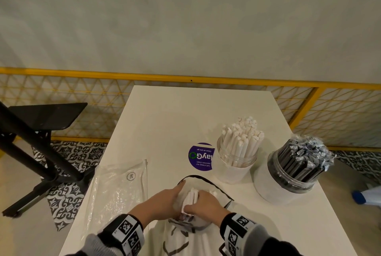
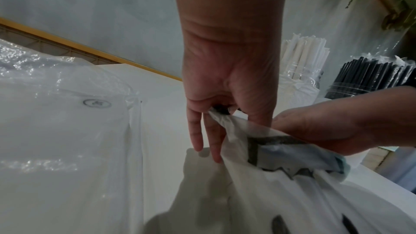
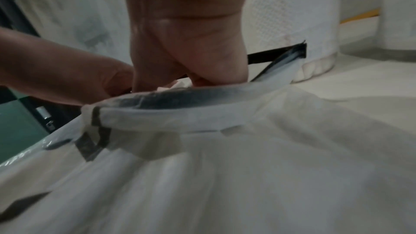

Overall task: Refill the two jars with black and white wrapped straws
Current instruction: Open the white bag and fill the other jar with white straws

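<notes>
While both forearms reach in from the near edge, the scene reads from left to right as follows.

Empty clear bag (image 1: 117, 191): lies flat on the left part of the white table (image 1: 175, 115), crinkled, with a small round mark near its far end.

Left hand (image 1: 162, 200): comes in from the lower left, wrist band with printed markers behind it. In the left wrist view the thumb and inner fingers pinch the black-trimmed rim of the white plastic bag (image 2: 225, 193), while two fingers (image 2: 195, 131) hang straight down beside it. The grip is narrow, closed on the bag's edge.

White plastic bag: sits at the near middle of the table, mouth facing away from the person and held open.

White wrapped straws (image 1: 191, 196): a bundle pokes out of the bag's mouth, between the two hands.

Right hand (image 1: 203, 204): palm down, fingers curled over the bundle at the bag's mouth, gripping it; the fingertips are hidden in the right wrist view.

Purple round sticker (image 1: 201, 156): on the table beyond the bag.

White-straw jar (image 1: 237, 158): upright, right of the sticker, holding white wrapped straws.

Black-straw jar (image 1: 288, 175): upright, furthest right, near the table edge, packed with black wrapped straws.
</notes>
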Available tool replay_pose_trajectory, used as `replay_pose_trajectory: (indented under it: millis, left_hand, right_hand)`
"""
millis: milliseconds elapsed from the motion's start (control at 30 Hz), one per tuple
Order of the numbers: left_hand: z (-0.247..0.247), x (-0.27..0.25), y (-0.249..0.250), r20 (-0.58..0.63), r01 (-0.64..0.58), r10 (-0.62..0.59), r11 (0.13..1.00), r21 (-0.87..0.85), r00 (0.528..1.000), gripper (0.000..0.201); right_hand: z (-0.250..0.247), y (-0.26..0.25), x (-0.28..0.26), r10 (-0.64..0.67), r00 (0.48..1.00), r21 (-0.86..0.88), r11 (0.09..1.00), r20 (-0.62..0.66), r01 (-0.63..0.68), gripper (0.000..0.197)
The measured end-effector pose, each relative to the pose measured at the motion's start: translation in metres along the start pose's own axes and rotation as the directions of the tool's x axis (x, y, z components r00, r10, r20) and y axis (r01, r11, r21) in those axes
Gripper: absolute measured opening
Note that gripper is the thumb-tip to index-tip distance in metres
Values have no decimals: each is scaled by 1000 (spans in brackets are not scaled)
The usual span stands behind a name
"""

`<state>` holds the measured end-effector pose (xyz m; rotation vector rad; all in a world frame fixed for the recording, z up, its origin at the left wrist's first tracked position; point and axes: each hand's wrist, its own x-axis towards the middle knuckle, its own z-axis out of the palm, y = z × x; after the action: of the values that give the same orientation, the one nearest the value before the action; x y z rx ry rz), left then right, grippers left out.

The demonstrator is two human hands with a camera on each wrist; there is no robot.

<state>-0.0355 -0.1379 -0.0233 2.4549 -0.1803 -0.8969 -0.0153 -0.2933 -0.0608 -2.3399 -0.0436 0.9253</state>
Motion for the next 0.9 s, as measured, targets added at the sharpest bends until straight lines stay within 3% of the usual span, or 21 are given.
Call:
replay_pose_trajectory:
  millis: [100,200,267,400,533,733,833,900]
  left_hand:
    - [1,3,0,-4,3,-3,1000,-22,1000,99]
    - [2,8,-5,2,51,-51,998,-35,999,102]
    - [-1,8,-7,16,82,-81,996,-41,997,102]
    - [-4,8,-7,22,87,-86,995,-44,996,100]
    - [-4,11,-6,23,99,-99,995,-11,995,97]
    - [-3,10,-9,9,120,-121,993,13,993,98]
    - [-3,8,-10,17,113,-113,994,12,993,99]
    - [-3,7,-9,19,109,-109,994,19,994,99]
  right_hand:
    - [-3,1,2,-12,1000,141,990,23,8,32]
    - [-10,2,-3,-79,996,325,943,31,65,11]
    - [-16,5,-6,-119,993,422,901,15,102,9]
    - [-31,3,-7,-135,985,594,787,-103,170,28]
    - [-44,-13,-14,-149,951,667,683,-272,298,17]
    - [-97,-50,-51,-252,802,542,624,-542,563,25]
    - [-146,-67,-82,-312,690,410,621,-653,668,8]
    - [-180,-76,-102,-302,604,361,579,-738,731,7]
